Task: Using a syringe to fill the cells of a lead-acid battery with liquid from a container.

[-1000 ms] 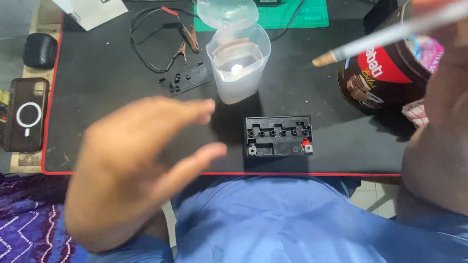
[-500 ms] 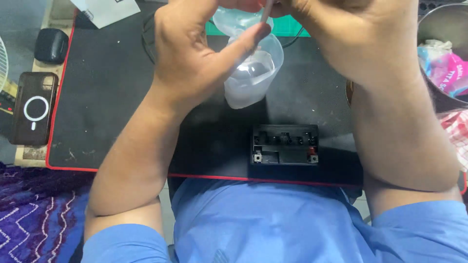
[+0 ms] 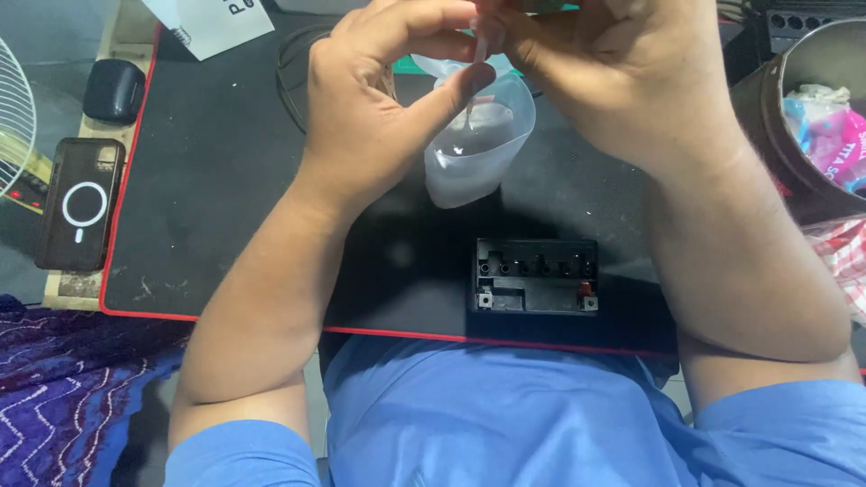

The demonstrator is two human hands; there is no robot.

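- Fan [image 3: 13, 117] at the far left, well left of the mat [image 3: 207, 180]: one, only its wire guard in view.
- Phone [image 3: 79, 203] just off the mat's left edge, face down, one; a dark case [image 3: 113, 90] above it, one.
- Paper [image 3: 212, 22] over the mat's top left corner, one sheet.
- My left hand [image 3: 388, 108] is above the mat's middle. Its fingers are curled in, the thumb stretched right toward the tube; whether the tips clamp the tube I cannot tell, since the top edge cuts them off.
- Tube [image 3: 478, 54], thin and pale, one, hangs between my two hands, its lower end pointing down into the cup.
- Cup [image 3: 478, 144], clear plastic, one, stands on the mat's middle, right under my hands, with a little liquid in it.
- Battery [image 3: 537, 275], black, one, sits near the mat's front edge, just below the cup; I count six ports along its top row and one red terminal at its right.
- My right hand [image 3: 622, 81] is above the mat's right half, fingers closed together at the tube's top; the grip itself is hidden.
- To do this well, I judge I should keep the tube upright and steady with both hands, tip inside the cup, so nothing drips on the mat.
- Tub [image 3: 794, 126], brown, one, right of the mat, stuffed with wrappers.
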